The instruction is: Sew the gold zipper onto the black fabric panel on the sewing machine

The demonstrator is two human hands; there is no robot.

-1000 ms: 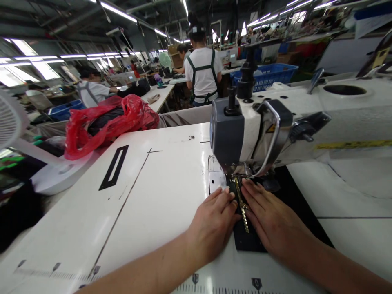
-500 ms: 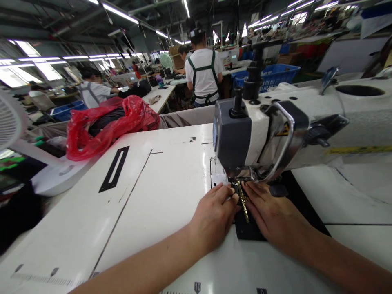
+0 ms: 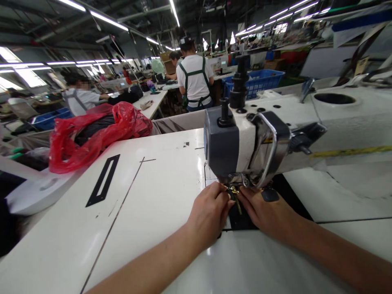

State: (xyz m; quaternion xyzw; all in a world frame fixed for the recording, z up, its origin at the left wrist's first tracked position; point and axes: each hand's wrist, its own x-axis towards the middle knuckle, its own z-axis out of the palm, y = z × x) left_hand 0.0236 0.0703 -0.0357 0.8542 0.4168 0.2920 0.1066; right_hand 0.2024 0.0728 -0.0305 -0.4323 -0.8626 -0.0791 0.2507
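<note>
Needle area hidden under the sewing machine head [image 3: 226,151]. Left hand [image 3: 210,214] and right hand [image 3: 265,210], fingers flat, press black fabric [image 3: 241,218] on either side of 1 brass zipper [image 3: 236,202]; neither hand is clenched on anything.

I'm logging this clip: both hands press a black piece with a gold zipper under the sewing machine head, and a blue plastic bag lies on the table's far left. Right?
Not quite: the bag is red, not blue, as the head view shows. The rest holds: the left hand and right hand press the black piece with its gold zipper under the sewing machine head on the table.
</note>
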